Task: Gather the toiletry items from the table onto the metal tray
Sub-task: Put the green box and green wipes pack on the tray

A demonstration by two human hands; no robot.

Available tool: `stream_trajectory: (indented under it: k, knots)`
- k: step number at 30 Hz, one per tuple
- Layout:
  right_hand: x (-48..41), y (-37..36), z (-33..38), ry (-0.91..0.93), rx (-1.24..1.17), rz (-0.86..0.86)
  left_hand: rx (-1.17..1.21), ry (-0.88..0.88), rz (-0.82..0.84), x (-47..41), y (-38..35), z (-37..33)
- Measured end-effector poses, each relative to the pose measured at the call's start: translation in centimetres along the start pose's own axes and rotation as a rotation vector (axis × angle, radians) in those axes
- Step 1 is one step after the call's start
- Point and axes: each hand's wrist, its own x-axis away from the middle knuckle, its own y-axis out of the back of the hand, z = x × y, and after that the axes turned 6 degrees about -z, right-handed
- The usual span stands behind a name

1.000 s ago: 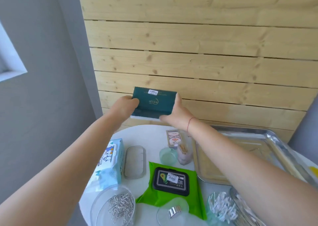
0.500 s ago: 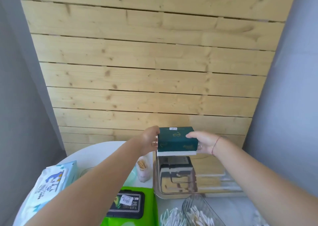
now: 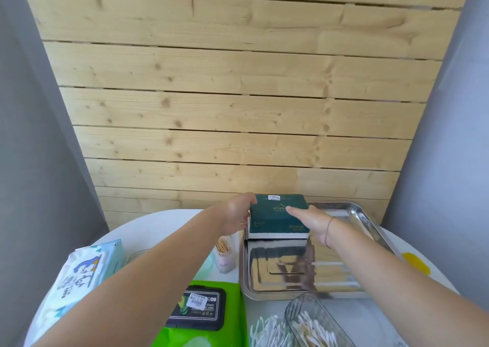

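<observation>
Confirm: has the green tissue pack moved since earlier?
Yes. The tissue pack went right and down, from left of the metal tray to its far-left corner.

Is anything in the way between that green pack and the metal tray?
Nothing visible. The left hand and right hand hold the dark green rectangular tissue pack at the far left corner of the shiny metal tray, whose floor shows only reflections.
</observation>
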Motion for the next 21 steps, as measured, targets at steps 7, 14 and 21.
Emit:
stream_trajectory:
  k: [7, 14, 21]
  knots:
    - [4.9, -1.0, 3.4, 0.518, 0.447, -0.358, -0.196, -0.249, -0.15, 6.8, 7.6, -1.5]
    - [14.5, -6.3, 3.0, 0.992, 0.853, 0.194, -1.007, -0.226, -0.033, 14.9, 11.6, 5.4]
    - [14.6, -11.6, -0.4, 0.906, 1.434, 0.351, -1.456, -0.288, 0.061, 14.4, 9.8, 10.7]
